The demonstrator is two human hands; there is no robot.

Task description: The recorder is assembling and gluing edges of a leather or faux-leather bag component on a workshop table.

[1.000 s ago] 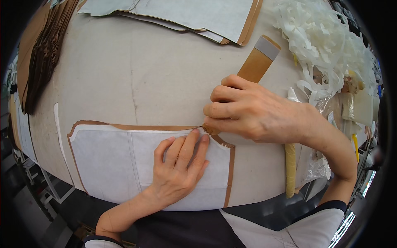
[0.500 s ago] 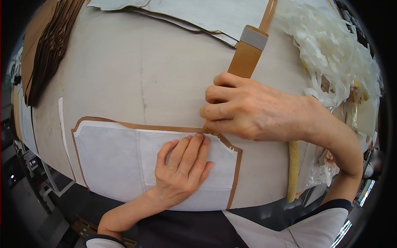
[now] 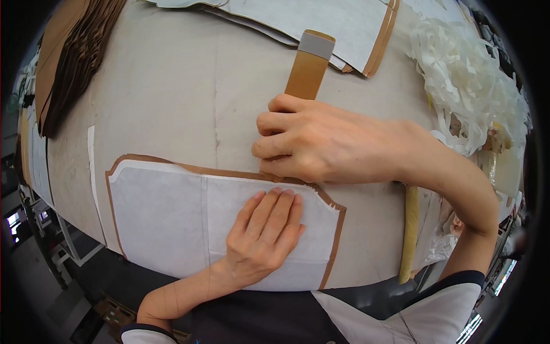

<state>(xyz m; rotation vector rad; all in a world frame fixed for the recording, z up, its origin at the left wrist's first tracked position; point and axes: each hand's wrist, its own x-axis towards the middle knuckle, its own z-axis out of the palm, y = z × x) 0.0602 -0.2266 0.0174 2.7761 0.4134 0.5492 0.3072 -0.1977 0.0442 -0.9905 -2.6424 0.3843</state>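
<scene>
A panel (image 3: 157, 212) with a white face and a narrow brown border lies at the table's near side. My left hand (image 3: 266, 238) rests flat on it, fingers stretched toward its far edge. My right hand (image 3: 321, 140) is closed round a flat brown tool (image 3: 307, 74) with a grey band near its upper end. The tool's lower end meets the brown border by the panel's far edge, right of its middle; my fingers partly hide that contact. Small notches or pleats show along the curved border at the panel's right corner.
White-faced, brown-edged panels (image 3: 338, 26) lie at the far side. Brown sheets (image 3: 71, 63) are stacked at the far left. A heap of whitish strips (image 3: 458, 74) spreads at right, above a yellowish roll (image 3: 410, 235). A narrow white strip (image 3: 93, 169) lies on the pale table (image 3: 160, 86).
My right hand and the brown tool have moved left along the panel's far edge. My left hand stays flat on the panel. The whole view has shifted slightly.
</scene>
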